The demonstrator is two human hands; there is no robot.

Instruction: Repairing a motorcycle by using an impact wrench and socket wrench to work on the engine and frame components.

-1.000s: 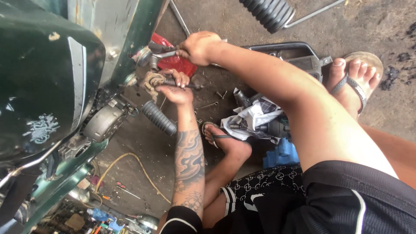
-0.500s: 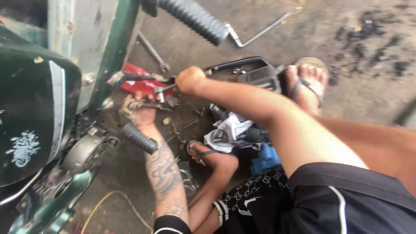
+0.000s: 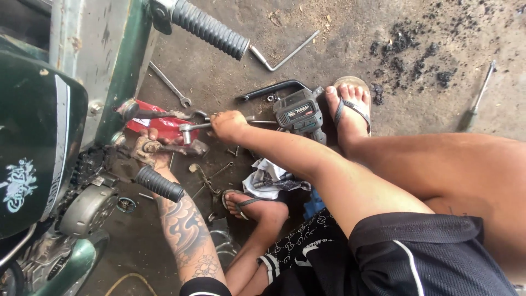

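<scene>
- Two hands worked low beside the green motorcycle point(image 3: 38, 137). The right hand point(image 3: 229, 125) was closed round the handle of a ratchet wrench point(image 3: 193, 128), whose head reached out beyond its fingertips toward the bike. That grip, out at the handle's end, probably gave leverage.
- The left hand point(image 3: 155, 154), on a tattooed forearm, was curled against a rusty metal bracket point(image 3: 167, 147) just below the wrench head, likely steadying the part. How tightly its fingers closed could not be told, since the bracket and a black rubber footpeg point(image 3: 159, 184) hid them.
- A red rag or pouch point(image 3: 159, 124) lay just past the left fingers, against the frame.
- Behind the right knuckles sat a cordless power tool point(image 3: 300, 113), near a sandalled foot point(image 3: 349, 109).
- Farther from the fingers lay a spanner point(image 3: 171, 85), an L-shaped bar point(image 3: 286, 53) and small loose bolts on the oily concrete floor point(image 3: 416, 33).
</scene>
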